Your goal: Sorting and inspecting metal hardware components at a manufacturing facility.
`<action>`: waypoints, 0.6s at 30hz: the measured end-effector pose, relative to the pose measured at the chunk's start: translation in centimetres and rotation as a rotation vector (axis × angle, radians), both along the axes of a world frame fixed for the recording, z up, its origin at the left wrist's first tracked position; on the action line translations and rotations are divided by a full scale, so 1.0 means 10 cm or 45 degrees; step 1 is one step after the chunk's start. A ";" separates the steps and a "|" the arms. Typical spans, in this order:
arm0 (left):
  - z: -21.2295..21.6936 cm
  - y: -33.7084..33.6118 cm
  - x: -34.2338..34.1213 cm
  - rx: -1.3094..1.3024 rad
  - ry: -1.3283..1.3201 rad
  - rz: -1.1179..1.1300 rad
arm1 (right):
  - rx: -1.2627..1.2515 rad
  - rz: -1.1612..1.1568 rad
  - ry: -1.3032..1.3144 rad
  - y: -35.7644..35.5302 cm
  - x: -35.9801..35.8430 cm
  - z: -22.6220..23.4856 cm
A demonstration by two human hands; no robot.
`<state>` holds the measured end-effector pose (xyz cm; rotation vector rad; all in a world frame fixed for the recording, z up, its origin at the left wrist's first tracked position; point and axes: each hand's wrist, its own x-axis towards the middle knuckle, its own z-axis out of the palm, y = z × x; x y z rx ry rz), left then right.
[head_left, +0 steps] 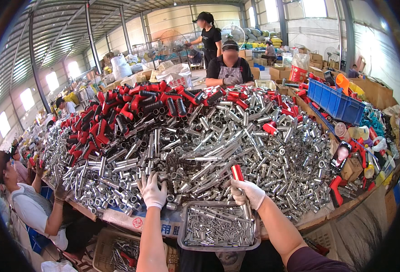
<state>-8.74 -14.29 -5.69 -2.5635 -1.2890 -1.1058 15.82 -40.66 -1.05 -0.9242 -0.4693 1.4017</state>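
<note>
A big heap of silver metal tubes, sleeves and rods covers the table in front of me. My left hand, in a white glove, lies at the heap's near edge with its fingers apart, close to some short metal sleeves. My right hand, also gloved, is closed around a red-and-silver tube, held upright. Its silver lower end points down over a clear plastic tray full of small metal pins and rods. The tray sits at the table's front edge, between my forearms.
Red-and-black handles pile up at the back left. At the right stand a blue crate and a phone. Another basket of parts is below left. Co-workers sit at the left and across the table.
</note>
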 end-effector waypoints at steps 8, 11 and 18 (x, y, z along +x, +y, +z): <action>-0.04 0.04 0.00 0.021 -0.005 -0.002 | 0.016 0.003 -0.001 0.01 0.00 -0.01; -0.04 0.03 0.00 0.014 -0.010 -0.001 | 0.006 0.004 0.012 0.01 0.00 0.00; 0.00 0.00 0.00 -0.001 -0.011 -0.005 | 0.009 0.014 0.009 0.01 0.00 0.01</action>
